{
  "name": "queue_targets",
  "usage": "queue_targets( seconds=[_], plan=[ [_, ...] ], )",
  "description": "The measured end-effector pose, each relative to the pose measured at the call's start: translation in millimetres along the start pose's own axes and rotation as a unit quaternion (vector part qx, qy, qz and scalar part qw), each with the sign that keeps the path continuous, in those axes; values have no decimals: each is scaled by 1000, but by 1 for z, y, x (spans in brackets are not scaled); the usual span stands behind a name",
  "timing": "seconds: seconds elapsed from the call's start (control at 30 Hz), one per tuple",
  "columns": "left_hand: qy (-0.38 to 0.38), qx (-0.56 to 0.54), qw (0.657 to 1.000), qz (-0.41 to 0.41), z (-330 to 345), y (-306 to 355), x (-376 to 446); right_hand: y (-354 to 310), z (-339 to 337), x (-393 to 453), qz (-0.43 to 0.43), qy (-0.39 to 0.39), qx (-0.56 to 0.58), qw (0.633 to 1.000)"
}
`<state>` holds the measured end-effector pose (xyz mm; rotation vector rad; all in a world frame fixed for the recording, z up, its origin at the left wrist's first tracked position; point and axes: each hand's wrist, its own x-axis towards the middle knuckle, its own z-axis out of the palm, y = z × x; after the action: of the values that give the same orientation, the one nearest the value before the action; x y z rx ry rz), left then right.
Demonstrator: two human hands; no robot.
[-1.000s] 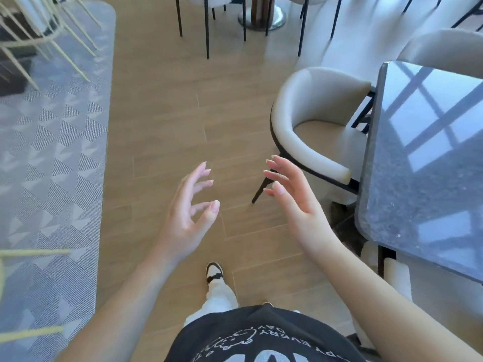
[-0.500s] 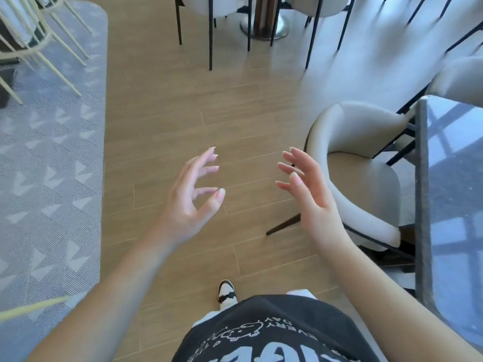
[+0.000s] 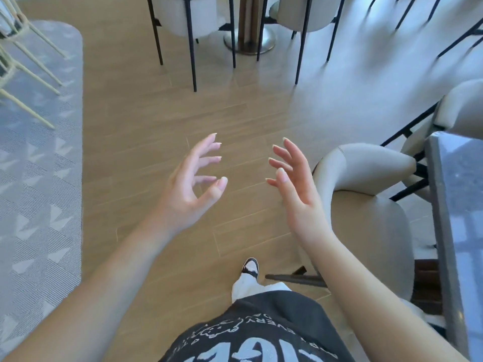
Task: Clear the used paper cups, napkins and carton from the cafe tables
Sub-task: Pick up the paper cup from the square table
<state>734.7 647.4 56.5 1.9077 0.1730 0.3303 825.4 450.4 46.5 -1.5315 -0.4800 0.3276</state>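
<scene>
A: Head view. What did your hands show?

B: Your left hand (image 3: 188, 189) was raised over the floor (image 3: 146, 163) with the fingers spread and loosely bent, grasping nothing. Your right hand (image 3: 300, 189) was raised beside it, palm turned toward the left hand, fingers nearly straight, likewise released. The two hands stood near each other but apart.

A: Where were the cups, napkins and carton?

B: None of them showed in this view. At the right edge you saw only a strip of the dark table (image 3: 457, 231), its top reflecting window light.

A: And the surroundings?

B: A pale chair (image 3: 366, 205) stood just beside your right forearm, tucked toward the table. A second pale chair (image 3: 460, 108) stood farther up the right edge. At the top, black chair legs (image 3: 192, 48) surrounded a metal pedestal base (image 3: 248, 40). A grey patterned rug (image 3: 39, 178) covered the left side. Below, your black printed shirt (image 3: 261, 333) and one shoe (image 3: 251, 267) were visible.
</scene>
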Motion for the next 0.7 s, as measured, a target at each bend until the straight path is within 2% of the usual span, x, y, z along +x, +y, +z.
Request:
queue_targets(
  seconds=[0.33,0.7],
  plan=[
    [-15,19,1000,7,-9,1,181,-3,-31,169,-19,22,14,999],
    [-58,-26,997,36,-40,-57,388,11,-12,365,-23,70,-11,997]
  ],
)
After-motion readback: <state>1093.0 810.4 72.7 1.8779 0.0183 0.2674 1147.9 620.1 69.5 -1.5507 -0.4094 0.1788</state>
